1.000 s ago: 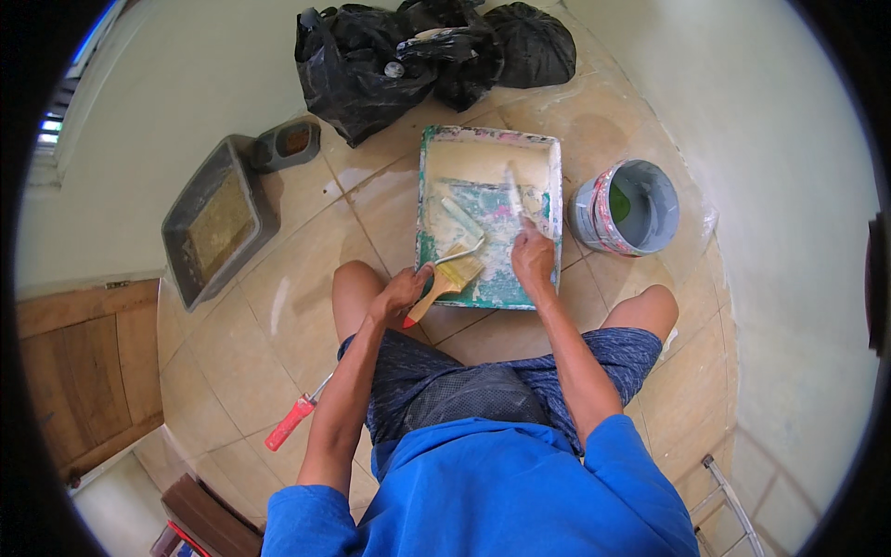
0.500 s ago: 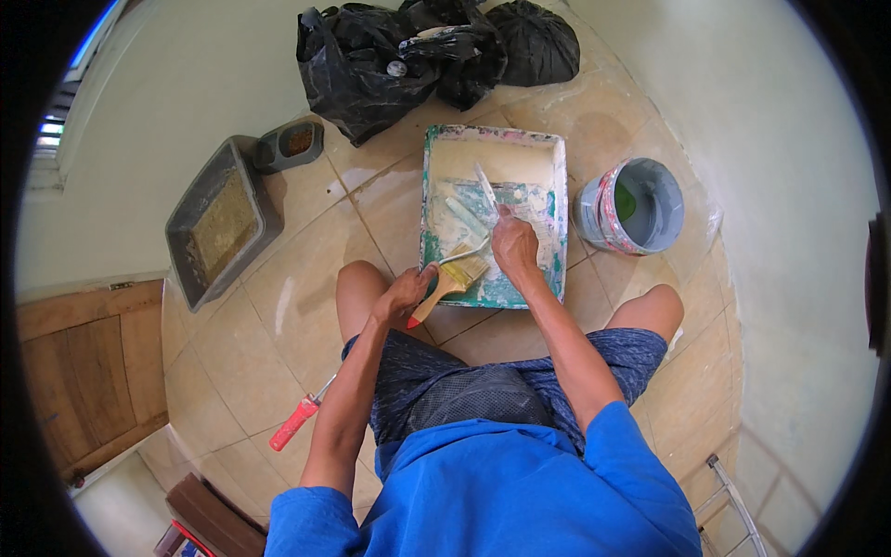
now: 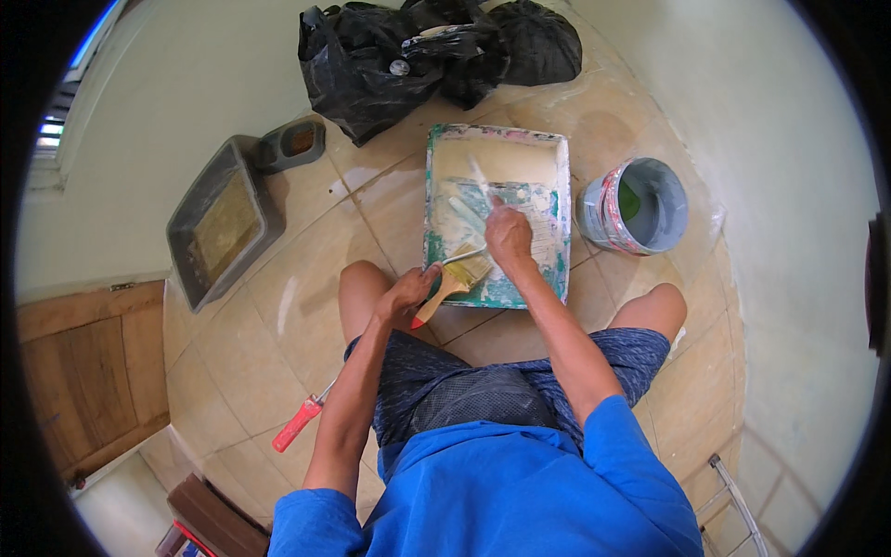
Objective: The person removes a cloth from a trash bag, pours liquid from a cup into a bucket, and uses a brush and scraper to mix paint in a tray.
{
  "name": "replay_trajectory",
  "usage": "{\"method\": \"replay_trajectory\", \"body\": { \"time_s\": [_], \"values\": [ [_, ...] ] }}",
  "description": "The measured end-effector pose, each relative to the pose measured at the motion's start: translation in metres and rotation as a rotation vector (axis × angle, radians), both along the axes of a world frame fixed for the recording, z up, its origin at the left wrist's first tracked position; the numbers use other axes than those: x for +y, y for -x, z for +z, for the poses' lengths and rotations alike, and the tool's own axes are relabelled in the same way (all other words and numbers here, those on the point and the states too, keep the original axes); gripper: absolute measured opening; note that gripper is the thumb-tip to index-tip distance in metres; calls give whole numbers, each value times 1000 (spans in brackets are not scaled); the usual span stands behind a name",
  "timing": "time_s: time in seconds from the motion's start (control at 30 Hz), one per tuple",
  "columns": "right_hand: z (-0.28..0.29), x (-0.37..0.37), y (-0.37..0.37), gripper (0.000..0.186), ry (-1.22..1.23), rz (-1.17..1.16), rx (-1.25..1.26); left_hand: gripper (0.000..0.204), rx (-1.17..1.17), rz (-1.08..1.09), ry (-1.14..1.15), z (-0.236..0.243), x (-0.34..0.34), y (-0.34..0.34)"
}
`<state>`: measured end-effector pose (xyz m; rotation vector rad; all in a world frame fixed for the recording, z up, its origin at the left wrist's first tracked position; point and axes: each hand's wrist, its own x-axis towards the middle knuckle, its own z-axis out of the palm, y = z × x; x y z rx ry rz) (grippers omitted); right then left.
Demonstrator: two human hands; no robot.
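Observation:
My left hand [image 3: 411, 290] is closed on the wire frame of a paint roller, whose red handle [image 3: 297, 424] sticks out beyond my left forearm. The pale roller sleeve [image 3: 467, 213] is over the paint tray [image 3: 566, 186], which is crusted with white and green paint. Gripped in my right hand [image 3: 509, 239] is a narrow knife [image 3: 480, 176], its paint-smeared blade blurred beside the sleeve and pointing away from me. A wide paintbrush [image 3: 464, 271] rests across the tray's near left corner, close to my left fingers; its red-tipped wooden handle reaches past the rim.
Right of the tray stands a paint-smeared bucket [image 3: 608, 212] with something green inside. Black plastic bags [image 3: 371, 74] lie beyond it. At left are a grey litter tray [image 3: 186, 265] and a small food bowl [image 3: 302, 139]. A metal ladder [image 3: 738, 501] shows at lower right.
My right hand has drawn back slightly toward me and to the left with the knife, whose blade is now blurred. My left hand keeps its hold on the roller.

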<state>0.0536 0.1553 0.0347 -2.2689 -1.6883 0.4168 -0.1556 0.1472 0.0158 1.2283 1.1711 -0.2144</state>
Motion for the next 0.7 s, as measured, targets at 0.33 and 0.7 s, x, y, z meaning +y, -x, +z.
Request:
{"method": "replay_trajectory", "body": {
  "time_s": [0.33, 0.7],
  "values": [
    [-2, 6, 9, 28, 75, 7, 9, 74, 3, 21, -15, 9, 0, -1],
    [27, -32, -51, 23, 18, -220, -27, 73, 36, 30, -72, 8, -1, -5]
  ]
}}
